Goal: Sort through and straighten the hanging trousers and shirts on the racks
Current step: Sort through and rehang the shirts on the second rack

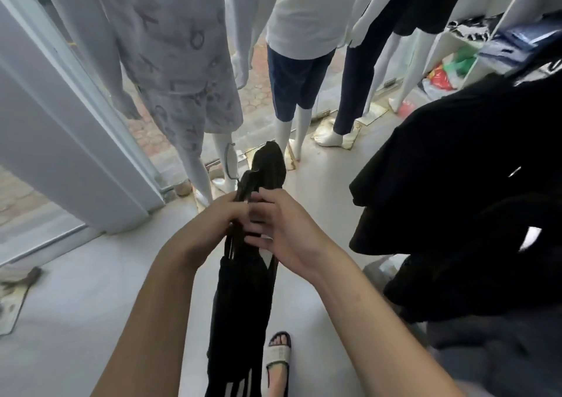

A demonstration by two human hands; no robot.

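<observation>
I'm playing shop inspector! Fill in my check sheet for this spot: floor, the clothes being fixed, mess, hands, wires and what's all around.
Surface: smooth pale grey floor.
Job's things: black trousers hanging down from the hands; dark garments bunched at the right.
Clutter: coloured plastic bags low in the white shelves.
Grippers: left hand grips the trousers' top; right hand pinches it.
Cables: nothing seen.
Surroundings: dressed mannequins ahead, a sandalled foot below.
</observation>
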